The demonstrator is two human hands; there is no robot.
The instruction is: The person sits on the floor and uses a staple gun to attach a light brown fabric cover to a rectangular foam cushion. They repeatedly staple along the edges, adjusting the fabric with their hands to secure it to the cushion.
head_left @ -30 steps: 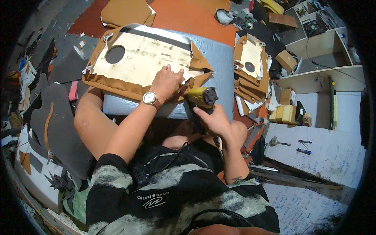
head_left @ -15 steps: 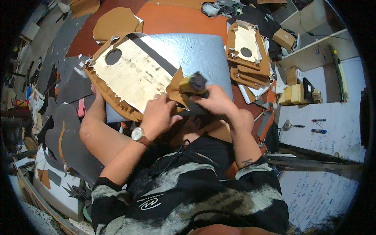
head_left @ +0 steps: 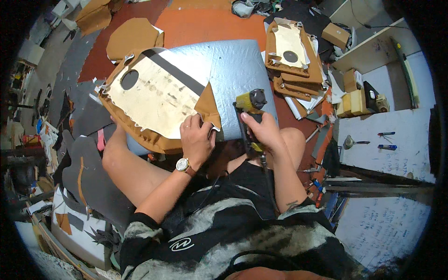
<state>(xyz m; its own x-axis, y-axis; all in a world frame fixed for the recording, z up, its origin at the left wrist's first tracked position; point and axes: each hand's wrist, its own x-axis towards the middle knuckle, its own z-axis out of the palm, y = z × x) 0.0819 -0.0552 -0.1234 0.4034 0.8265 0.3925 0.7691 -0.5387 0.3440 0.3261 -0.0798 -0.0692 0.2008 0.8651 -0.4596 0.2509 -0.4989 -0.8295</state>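
Note:
Across my lap lies a silver-covered cushion. On it rests a pale panel with a round hole, its tan upholstery cover gathered round the edge. My left hand pinches the cover at the panel's near right corner, where a loose tan flap folds over the board. To the right of that corner, apart from the panel, my right hand grips a yellow and black staple gun. A dark hose runs down from its handle.
Beyond the cushion at right stands a stack of tan covered panels. Another tan piece lies at the far left. A white board with pens and a small tool is on my right. Dark grey foam-like pieces lie on my left.
My right hand has drawn the staple gun away from the flap, to the right, and turned it more upright. My left hand has closed further on the cover's corner.

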